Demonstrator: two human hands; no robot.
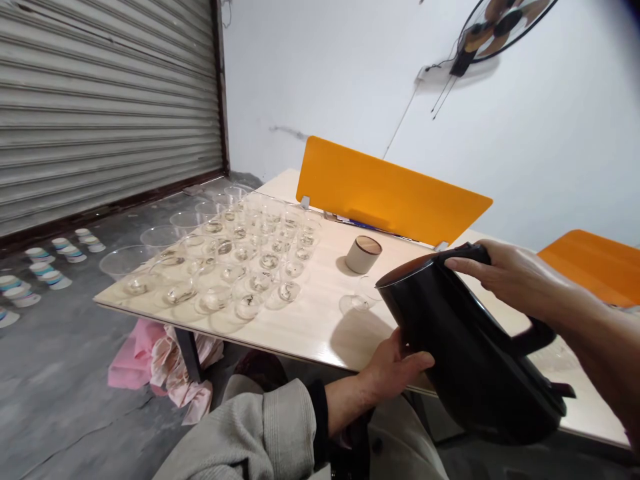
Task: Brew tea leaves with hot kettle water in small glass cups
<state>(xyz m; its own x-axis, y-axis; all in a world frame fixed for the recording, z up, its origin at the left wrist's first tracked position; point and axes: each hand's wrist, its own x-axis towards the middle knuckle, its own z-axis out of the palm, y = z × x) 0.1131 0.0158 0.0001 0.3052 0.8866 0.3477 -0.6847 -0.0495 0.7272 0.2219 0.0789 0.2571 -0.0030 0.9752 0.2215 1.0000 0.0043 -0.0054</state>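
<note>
A black electric kettle (pixel 465 353) is tilted over the table's near edge, its top pointing left and up. My right hand (pixel 510 277) grips the upper end of its handle. Against the kettle's lower left side rests my left hand (pixel 393 367), thumb on the near face and the other fingers partly hidden behind it. A single clear plastic cup (pixel 361 301) stands just left of the kettle's top. Beyond it is a beige round canister (pixel 363 257) with a wood-look top. Several rows of clear cups (pixel 250 303), with small dark bits inside, fill the table's left part.
The light wooden table (pixel 310 313) has an orange divider (pixel 390 190) along its far side. Stacked paper cups (pixel 45 270) stand on the grey floor at left, and pink cloth (pixel 137 357) lies beneath the table. A fan (pixel 505 27) hangs on the wall.
</note>
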